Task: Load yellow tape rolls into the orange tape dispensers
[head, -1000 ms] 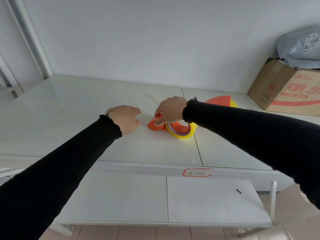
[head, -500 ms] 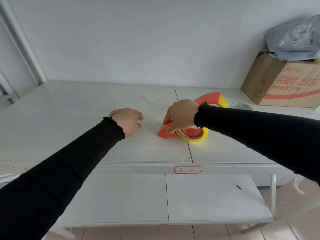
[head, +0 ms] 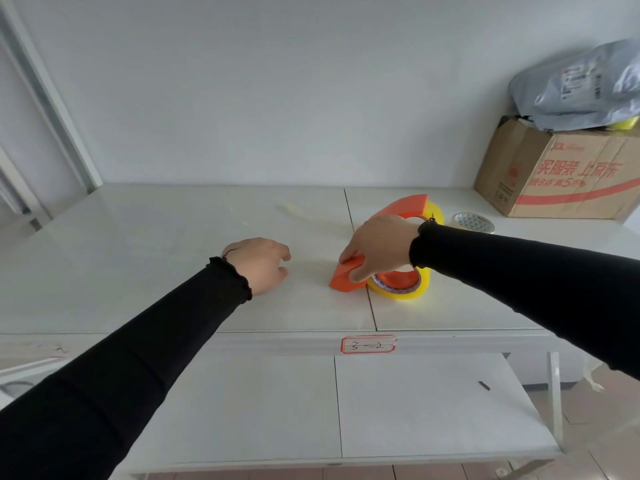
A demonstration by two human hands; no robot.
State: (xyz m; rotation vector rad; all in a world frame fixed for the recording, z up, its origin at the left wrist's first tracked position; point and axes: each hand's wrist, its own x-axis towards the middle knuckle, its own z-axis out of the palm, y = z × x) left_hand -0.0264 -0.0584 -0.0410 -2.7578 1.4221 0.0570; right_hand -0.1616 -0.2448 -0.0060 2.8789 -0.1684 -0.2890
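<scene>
An orange tape dispenser (head: 346,279) with a yellow tape roll (head: 403,290) in it lies flat on the white table (head: 156,258), near the seam. My right hand (head: 379,245) rests on top of it, fingers gripping the orange front end. A second orange dispenser (head: 407,205) holding a yellow roll (head: 437,212) stands just behind my right hand, partly hidden by it. My left hand (head: 258,263) hovers loosely curled over the table to the left of the dispenser and holds nothing.
A white tape roll (head: 473,222) lies behind my right forearm. A cardboard box (head: 561,174) with a grey plastic bag (head: 581,88) on top stands at the back right. A lower shelf (head: 415,410) runs below the table's front edge.
My right hand and the dispenser it grips have stayed together on the table near the seam. The camera has tilted, bringing the second dispenser and white roll into fuller view.
</scene>
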